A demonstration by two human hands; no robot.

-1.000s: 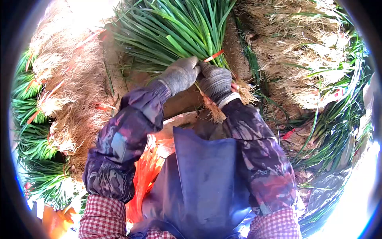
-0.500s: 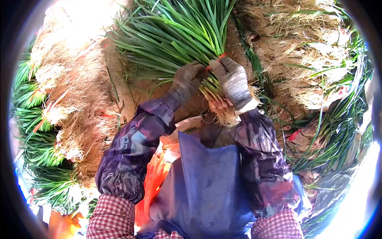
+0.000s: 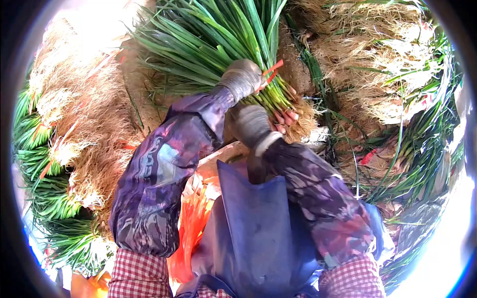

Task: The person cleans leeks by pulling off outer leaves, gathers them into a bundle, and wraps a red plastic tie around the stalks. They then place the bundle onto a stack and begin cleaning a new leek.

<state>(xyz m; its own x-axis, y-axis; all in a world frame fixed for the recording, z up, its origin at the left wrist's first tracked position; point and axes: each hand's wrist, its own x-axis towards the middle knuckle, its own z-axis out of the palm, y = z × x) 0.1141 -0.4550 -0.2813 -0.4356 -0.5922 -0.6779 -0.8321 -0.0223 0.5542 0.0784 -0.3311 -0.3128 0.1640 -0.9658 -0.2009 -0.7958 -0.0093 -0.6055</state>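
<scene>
A bundle of green garlic (image 3: 223, 37) points its long flat leaves away from me, with pinkish bulbs (image 3: 285, 118) and pale roots toward me. A red tie (image 3: 272, 69) goes round its stems, one end sticking out on the right. My gloved left hand (image 3: 242, 78) is closed on the bundle at the tie, its fingertips partly hidden. Just below it, my gloved right hand (image 3: 248, 123) is against the left side of the stems near the bulbs. It is somewhat blurred, and its fingers are hidden behind the hand and stems.
Tied bundles with thick tan roots (image 3: 89, 114) are stacked on the left, green leaves outward. More rooted bundles (image 3: 367, 59) pile up on the right. Red plastic strips (image 3: 191, 223) lie beside the blue apron (image 3: 258, 223) on my lap.
My right hand has left the tie and moved down and left, to the near side of the stems. My left hand has turned over the bundle and remains at the tie.
</scene>
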